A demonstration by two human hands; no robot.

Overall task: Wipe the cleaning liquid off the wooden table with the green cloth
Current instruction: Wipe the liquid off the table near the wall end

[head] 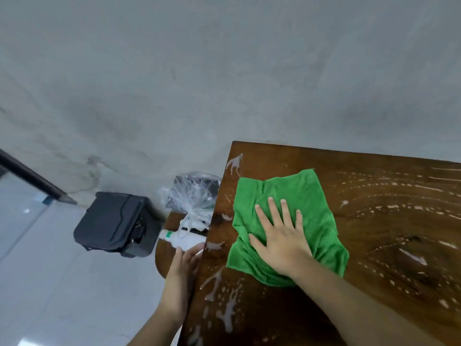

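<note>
- The right hand (280, 242) lies flat on the green cloth (287, 226), fingers (274, 211) spread, pressing it onto the wooden desk (374, 245) near its left edge.
- White cleaning liquid (225, 310) is still pooled in splashes along the near left edge and at the far left corner; thin curved streaks cover the right side.
- The left hand (185, 258) hangs beside the desk edge, touching a white bottle (182, 239); its finger grip cannot be told.
- Judged so: wiping is under way, with most of it left.
</note>
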